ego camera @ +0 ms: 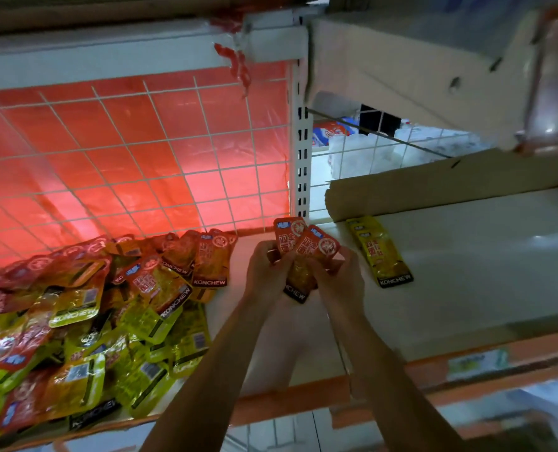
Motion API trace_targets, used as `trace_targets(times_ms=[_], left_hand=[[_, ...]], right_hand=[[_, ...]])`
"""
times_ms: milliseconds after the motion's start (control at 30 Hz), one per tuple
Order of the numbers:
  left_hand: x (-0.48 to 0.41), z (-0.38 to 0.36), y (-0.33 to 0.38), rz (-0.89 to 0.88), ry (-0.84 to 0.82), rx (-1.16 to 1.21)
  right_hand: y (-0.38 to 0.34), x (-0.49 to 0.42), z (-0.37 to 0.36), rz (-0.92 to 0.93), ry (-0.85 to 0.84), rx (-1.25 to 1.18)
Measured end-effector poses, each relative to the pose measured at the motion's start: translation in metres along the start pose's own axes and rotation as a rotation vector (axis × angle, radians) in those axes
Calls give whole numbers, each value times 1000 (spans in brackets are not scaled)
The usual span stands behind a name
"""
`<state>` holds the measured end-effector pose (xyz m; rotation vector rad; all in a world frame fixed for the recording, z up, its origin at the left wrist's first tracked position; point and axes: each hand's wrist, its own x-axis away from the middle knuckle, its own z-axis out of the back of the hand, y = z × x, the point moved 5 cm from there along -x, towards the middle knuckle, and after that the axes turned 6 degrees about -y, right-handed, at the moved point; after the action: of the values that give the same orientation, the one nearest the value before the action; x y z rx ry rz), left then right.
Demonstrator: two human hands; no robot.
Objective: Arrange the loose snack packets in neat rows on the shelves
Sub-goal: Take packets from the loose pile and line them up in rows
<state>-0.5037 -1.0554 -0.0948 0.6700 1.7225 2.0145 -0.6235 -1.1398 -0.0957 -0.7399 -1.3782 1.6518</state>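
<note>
Over shelf point(466, 272), left hand point(266, 275) and right hand point(341, 280) together, fingers point(269, 252) curled round fanned red packets point(303, 239), yellow packets point(381, 252) stacked just right, loose pile point(91, 314) far left.

Shop: wire-backed shelf point(466, 262), snack packets point(75, 321) heaped, price label point(478, 362).

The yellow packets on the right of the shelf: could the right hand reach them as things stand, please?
Probably yes: only bare shelf lies between the right hand and the yellow packets, though it grips red packets with the left hand.
</note>
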Motion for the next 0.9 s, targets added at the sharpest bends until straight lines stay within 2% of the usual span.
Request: trace_targets(times_ms=[233, 367, 533, 733, 900], left_hand=[[25, -82, 11, 53, -182, 220], [39, -143, 16, 52, -267, 158], [67, -231, 22, 74, -314, 115], [96, -332, 36, 67, -396, 179], [105, -394, 42, 20, -405, 105]], right_hand=[[13, -5, 88, 82, 150, -87], [33, -8, 151, 20, 200, -120], [51, -18, 242, 23, 231, -40], [68, -31, 344, 39, 264, -11], [79, -41, 406, 53, 315, -21]])
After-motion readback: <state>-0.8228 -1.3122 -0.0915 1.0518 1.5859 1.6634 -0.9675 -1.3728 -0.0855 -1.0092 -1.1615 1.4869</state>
